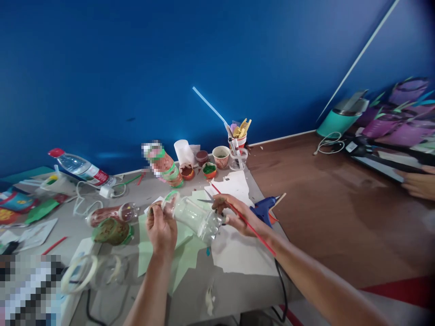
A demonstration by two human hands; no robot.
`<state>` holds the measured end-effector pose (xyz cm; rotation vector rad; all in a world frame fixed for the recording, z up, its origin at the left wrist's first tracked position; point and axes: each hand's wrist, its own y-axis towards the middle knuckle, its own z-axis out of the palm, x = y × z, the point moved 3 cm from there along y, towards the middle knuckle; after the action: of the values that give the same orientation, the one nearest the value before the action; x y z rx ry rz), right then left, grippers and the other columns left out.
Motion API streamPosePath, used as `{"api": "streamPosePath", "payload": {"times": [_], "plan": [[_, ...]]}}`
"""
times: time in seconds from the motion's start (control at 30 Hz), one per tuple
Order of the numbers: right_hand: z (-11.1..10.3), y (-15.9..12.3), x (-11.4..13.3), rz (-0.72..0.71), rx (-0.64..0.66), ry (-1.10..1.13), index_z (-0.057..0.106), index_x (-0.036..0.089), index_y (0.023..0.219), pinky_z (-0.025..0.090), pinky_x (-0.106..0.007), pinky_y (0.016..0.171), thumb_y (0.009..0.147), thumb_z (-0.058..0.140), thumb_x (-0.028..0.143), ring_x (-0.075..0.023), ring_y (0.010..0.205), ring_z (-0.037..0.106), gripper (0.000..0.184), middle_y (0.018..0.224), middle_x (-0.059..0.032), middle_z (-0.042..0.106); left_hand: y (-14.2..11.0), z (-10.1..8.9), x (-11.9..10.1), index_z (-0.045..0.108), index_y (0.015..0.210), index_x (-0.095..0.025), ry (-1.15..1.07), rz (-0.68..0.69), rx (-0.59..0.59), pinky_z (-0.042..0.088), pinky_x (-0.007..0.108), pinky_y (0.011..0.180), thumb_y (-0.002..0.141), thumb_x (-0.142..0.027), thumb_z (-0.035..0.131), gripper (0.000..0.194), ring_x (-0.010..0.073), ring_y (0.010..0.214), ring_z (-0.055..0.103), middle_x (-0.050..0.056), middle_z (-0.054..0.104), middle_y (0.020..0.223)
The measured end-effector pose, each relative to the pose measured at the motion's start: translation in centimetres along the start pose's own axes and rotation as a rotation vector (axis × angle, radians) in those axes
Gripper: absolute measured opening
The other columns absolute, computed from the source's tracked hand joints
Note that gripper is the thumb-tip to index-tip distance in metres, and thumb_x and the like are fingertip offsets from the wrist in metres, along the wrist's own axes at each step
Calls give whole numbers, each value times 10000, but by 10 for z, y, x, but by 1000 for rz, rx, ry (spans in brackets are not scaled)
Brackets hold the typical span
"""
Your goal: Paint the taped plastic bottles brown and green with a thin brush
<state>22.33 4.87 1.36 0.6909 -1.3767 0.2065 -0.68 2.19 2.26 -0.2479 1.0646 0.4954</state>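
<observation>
My left hand point(162, 228) is closed around the left end of a clear plastic bottle point(193, 216), which lies slanted with its green-edged end near my fingers. My right hand point(238, 215) is closed at the bottle's right end, its fingers curled. A long thin red stick point(251, 226) runs through that hand and back over the wrist. Open scissor blades point(205, 200) stick out beside the right fingertips; their handles are hidden. Pale green paper point(185, 260) and torn white paper point(238, 256) lie beneath.
A blue glue gun point(264, 209) lies right of my right hand, near the table edge. Paint cups point(210, 170), a cup of wooden cutlery point(242, 138) and a painted bottle point(168, 167) stand behind. A water bottle point(83, 168) leans left. Another person's hand point(421, 181) shows far right.
</observation>
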Motion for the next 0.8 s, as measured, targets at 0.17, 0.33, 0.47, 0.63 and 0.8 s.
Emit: {"api": "streamPosePath", "payload": {"times": [0.17, 0.33, 0.47, 0.63, 0.8], "plan": [[9, -3, 2, -45, 71, -226, 454, 183, 1367, 473, -425, 911, 823, 648, 528, -301, 1099, 579, 673, 1251, -176, 569, -3, 2, 0, 629, 741, -228, -50, 267, -93, 516, 312, 869, 709, -439, 810, 280, 98, 661, 577, -74, 639, 733], [8, -4, 0, 42, -3, -331, 439, 204, 1353, 466, -462, 964, 829, 647, 395, -315, 1181, 563, 595, 1298, -168, 565, -6, 2, 7, 656, 800, -211, 5, 336, -43, 476, 307, 851, 762, -503, 745, 307, 142, 732, 624, -25, 688, 690], [4, -4, 0, 7, -68, -374, 415, 219, 1357, 438, -469, 1025, 817, 650, 311, -314, 1252, 520, 596, 1365, -162, 518, -5, 3, 7, 682, 894, -186, 12, 283, 58, 463, 398, 882, 801, -627, 626, 454, 225, 850, 661, 48, 729, 797], [1, -3, 0, -119, -112, -481, 382, 229, 1361, 388, -478, 1082, 808, 637, 199, -302, 1304, 473, 609, 1395, -162, 485, -1, 1, 4, 697, 899, -163, 80, 241, 122, 441, 424, 900, 789, -725, 547, 592, 255, 855, 668, 70, 720, 786], [1, -1, 0, -207, -131, -565, 375, 233, 1346, 376, -493, 1091, 781, 586, 100, -291, 1323, 450, 618, 1401, -166, 470, 0, -4, -1, 709, 922, -162, 173, 279, 170, 452, 403, 889, 798, -710, 557, 582, 247, 867, 661, 79, 735, 829]]}}
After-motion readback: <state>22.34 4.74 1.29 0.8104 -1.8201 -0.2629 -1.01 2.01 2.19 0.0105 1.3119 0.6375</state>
